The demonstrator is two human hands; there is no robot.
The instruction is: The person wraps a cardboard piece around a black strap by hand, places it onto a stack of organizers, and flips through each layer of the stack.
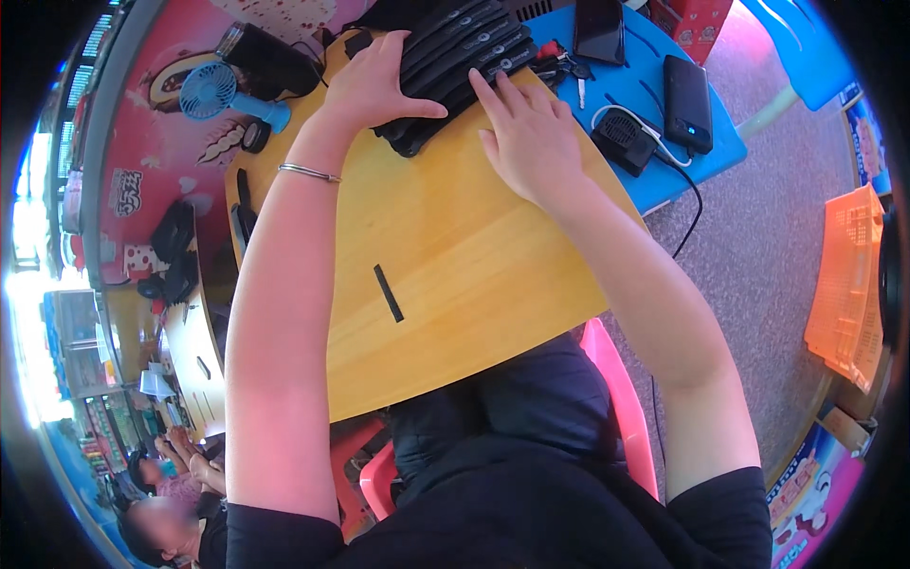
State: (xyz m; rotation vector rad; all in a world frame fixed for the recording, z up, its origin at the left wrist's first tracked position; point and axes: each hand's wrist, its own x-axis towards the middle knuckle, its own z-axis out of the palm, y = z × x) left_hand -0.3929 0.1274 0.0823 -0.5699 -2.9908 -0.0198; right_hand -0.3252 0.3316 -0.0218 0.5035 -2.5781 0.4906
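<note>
A row of overlapping flat black pieces (464, 47), some with small white marks, lies at the far end of the wooden table (455, 247); I cannot make out their exact kind. My left hand (370, 90) rests at their left edge, thumb stretched out along the near side and fingers apart from it. On the right, my right hand (533, 137) lies with fingers extended, its fingertips touching the near right edge of the pile. Neither hand is wrapped round anything. A short narrow black strip (388, 293) lies alone on the table, nearer to me.
Left of the pile are a blue handheld fan (210, 90) and a dark cylinder (268, 59). A blue stool (645, 104) bears phones, keys and a charger with a cable. An orange basket (844, 284) stands far right. Another person (166, 522) sits at lower left.
</note>
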